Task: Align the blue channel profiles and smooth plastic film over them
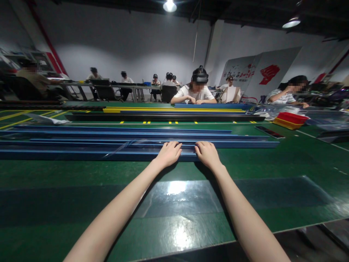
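- The near blue channel is lying lengthwise on the green table, running from the far left to the hands.
- It is looking long, stiff and fairly light — probably smooth, so perhaps slippery; its two long edges are offering the likeliest hold.
- The left hand and right hand are curving half-closed over its right part — whether they are gripping or merely resting, I cannot tell.
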`<state>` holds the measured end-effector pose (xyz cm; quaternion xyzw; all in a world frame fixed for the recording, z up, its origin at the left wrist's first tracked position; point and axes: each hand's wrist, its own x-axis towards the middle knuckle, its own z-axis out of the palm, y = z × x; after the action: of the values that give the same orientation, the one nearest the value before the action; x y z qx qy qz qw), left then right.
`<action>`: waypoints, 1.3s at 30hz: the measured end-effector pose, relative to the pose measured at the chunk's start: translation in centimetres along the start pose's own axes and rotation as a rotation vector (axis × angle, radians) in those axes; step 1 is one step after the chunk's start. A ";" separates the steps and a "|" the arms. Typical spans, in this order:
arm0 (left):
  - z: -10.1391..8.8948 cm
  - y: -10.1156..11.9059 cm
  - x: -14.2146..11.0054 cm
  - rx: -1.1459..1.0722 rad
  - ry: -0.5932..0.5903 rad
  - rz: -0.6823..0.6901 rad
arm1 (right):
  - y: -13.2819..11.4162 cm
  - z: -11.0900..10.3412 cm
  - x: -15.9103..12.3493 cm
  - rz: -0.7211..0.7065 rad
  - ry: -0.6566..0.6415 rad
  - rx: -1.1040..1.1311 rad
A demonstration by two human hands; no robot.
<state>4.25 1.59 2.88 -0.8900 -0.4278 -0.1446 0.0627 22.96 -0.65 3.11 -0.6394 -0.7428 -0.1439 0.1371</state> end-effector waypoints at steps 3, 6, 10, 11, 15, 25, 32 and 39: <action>0.1 0.1 0.0 -0.003 0.003 0.005 | -1.5 0.0 0.0 -0.082 -0.006 0.048; 0.1 0.1 0.2 -0.028 0.004 0.006 | -1.8 -0.1 0.1 -0.076 -0.044 0.077; -0.1 0.1 0.3 -0.056 0.002 0.009 | -0.9 -0.4 0.2 -0.041 -0.055 0.088; -0.2 0.1 0.3 -0.055 0.002 0.008 | -0.5 -0.4 0.2 -0.029 -0.054 0.087; -0.3 0.1 0.2 -0.031 -0.005 0.004 | 0.7 -0.7 0.1 0.036 -0.058 0.075; -0.6 0.3 0.1 -0.004 -0.012 -0.014 | 1.3 -0.8 -0.1 0.057 -0.036 0.055; -2.0 0.3 0.2 0.074 0.001 -0.078 | 2.4 -0.7 -0.2 0.128 -0.006 0.025; -1.6 0.0 0.2 0.099 0.013 -0.094 | 2.7 -0.1 -0.1 0.084 -0.067 0.051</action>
<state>3.98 1.35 4.47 -0.8638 -0.4753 -0.1320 0.1026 25.61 -0.40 3.25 -0.6709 -0.7227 -0.0973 0.1344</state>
